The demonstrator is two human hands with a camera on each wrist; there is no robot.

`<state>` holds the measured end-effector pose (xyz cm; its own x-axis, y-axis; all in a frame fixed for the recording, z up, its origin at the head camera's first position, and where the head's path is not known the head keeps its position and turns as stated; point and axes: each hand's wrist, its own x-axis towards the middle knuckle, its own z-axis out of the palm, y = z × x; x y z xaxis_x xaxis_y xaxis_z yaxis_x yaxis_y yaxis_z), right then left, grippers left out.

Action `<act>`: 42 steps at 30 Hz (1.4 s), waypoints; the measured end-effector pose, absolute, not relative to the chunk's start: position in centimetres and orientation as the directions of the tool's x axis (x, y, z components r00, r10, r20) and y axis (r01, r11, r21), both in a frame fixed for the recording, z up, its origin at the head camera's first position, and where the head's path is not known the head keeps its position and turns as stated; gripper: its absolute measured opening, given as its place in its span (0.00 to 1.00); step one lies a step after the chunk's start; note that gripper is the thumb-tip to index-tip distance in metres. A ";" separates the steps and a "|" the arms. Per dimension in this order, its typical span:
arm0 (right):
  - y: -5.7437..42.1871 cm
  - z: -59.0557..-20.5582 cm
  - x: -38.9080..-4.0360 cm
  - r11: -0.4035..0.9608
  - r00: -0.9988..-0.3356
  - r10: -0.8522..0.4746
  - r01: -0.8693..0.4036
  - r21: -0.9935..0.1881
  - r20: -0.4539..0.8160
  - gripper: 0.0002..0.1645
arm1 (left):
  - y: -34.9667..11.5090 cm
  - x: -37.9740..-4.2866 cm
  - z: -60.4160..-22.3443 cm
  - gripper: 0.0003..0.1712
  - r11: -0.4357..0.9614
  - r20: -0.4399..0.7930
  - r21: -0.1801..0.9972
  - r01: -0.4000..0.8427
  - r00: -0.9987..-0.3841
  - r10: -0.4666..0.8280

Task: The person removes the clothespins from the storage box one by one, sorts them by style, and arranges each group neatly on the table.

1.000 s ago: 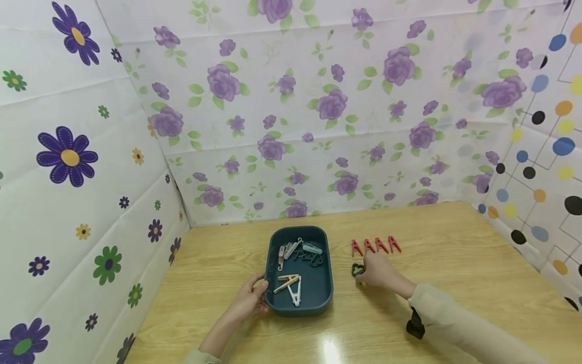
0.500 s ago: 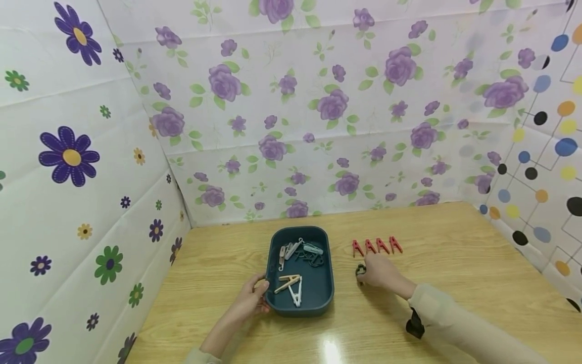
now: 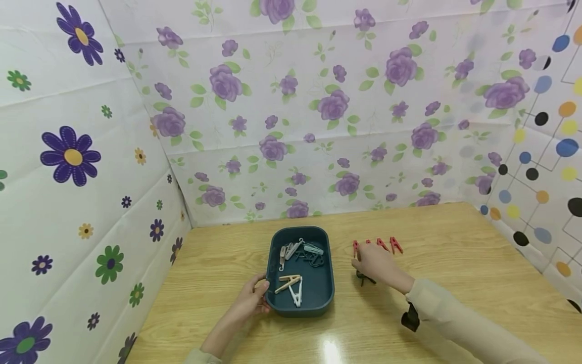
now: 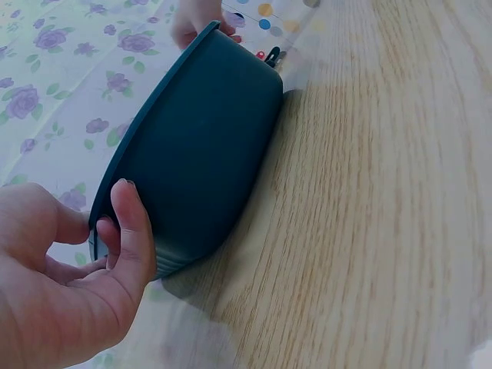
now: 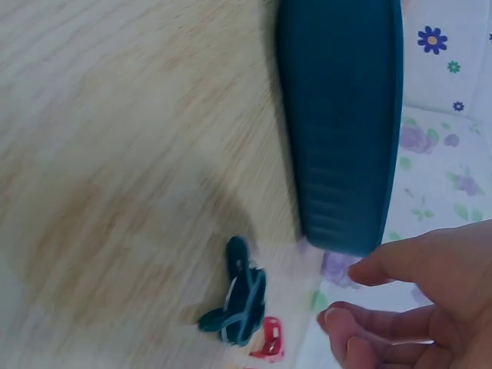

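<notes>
My left hand [image 3: 250, 299] grips the left rim of a dark teal plastic basin [image 3: 329, 290], thumb at the rim and fingers along the outer wall, as the left wrist view shows. To the right of the basin, my right hand [image 3: 379, 264] hovers over a dark green clothespin [image 5: 244, 304] standing on the table. Thumb and fingers are apart, with nothing between them. Behind that hand runs a row of several red clothespins [image 3: 396, 245], partly covered by it in the head view.
Inside the basin lie a beige clothespin [image 3: 288, 283], a white clothespin [image 3: 296, 293], a light teal clip [image 3: 313, 248], pale hooked clips [image 3: 293, 248] and dark green clips [image 3: 313, 259]. The wooden table [image 3: 218, 263] is bounded by a flowered cloth [image 3: 282, 101] behind and cloths on both sides.
My right hand has let go of the dark green clothespin, which now stands on the table, and has moved slightly back and left toward the red clothespins. My left hand stays on the basin.
</notes>
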<state>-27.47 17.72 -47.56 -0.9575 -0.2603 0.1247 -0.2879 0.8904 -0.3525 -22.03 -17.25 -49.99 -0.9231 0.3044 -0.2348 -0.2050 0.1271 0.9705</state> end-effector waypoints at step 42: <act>9.0 -47.9 -30.4 0.761 -0.774 -0.593 -0.629 -0.159 0.224 0.06 | -17.2 -21.7 -49.8 0.29 0.140 -0.238 0.968 -0.206 -0.929 0.281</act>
